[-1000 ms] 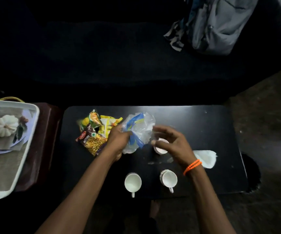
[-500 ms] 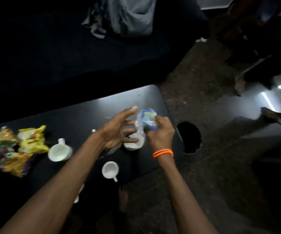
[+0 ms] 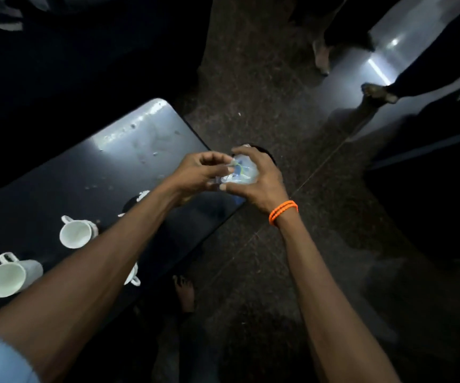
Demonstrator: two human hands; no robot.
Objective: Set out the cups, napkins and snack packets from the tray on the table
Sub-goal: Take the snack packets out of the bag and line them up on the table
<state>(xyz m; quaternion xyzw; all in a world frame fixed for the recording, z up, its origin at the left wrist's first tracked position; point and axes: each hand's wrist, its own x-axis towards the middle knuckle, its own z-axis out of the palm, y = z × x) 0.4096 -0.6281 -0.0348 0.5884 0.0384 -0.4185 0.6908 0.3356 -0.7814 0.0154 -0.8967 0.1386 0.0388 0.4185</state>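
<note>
Head view looks down on both hands meeting over the right corner of the black desk (image 3: 57, 183). The right hand (image 3: 256, 178) has its fingers curled round a crumpled clear plastic bag (image 3: 244, 172) with blue and green markings, and the left hand (image 3: 198, 172) pinches the bag's near edge with thumb and fingertips. An orange band (image 3: 282, 212) sits on the right wrist. Measured from the bag, a white cup (image 3: 77, 233) stands on the desk well to the left and nearer the viewer, its handle pointing away. A second white cup (image 3: 8, 277) is further left still, at the picture's edge. A third cup (image 3: 133, 276) shows only its rim and handle below the left forearm. Another white piece (image 3: 142, 195) peeks out above that forearm; what it is cannot be told. Beyond the desk lies a dark speckled floor (image 3: 251, 106).
</note>
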